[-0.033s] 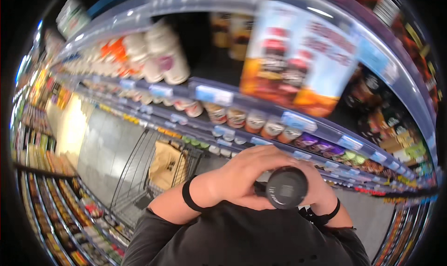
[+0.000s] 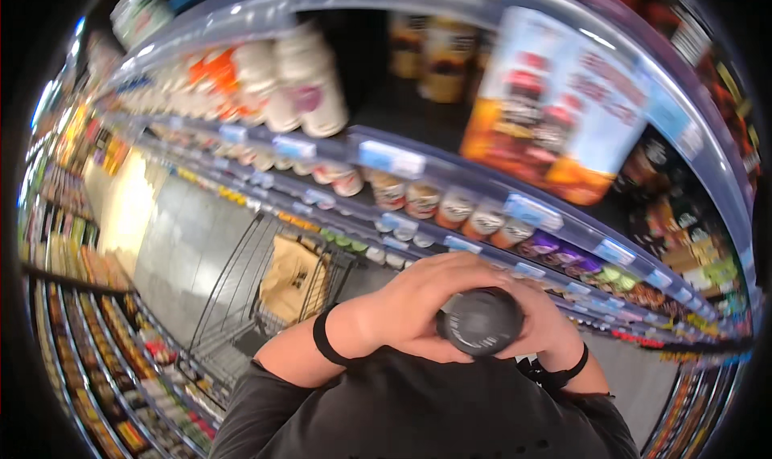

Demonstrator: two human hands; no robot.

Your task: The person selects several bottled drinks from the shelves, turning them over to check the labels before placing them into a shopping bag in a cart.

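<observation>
"Head view, looking down: what did the hands have?"

"One round black object (image 2: 482,322), end toward the camera. It was in front of the chest, over the dark shirt (image 2: 434,411)."

"How was it gripped?"

"Between both hands. The left hand (image 2: 414,302) curled around its left and far sides, the right hand (image 2: 547,318) closed against its right; some fingertips were hidden."

"And around them?"

"Beyond stood a shelf (image 2: 450,171) with white bottles (image 2: 312,85) and a bright printed display box (image 2: 555,113). At left, a wire cart (image 2: 256,342) held a tan bag (image 2: 291,282)."
</observation>
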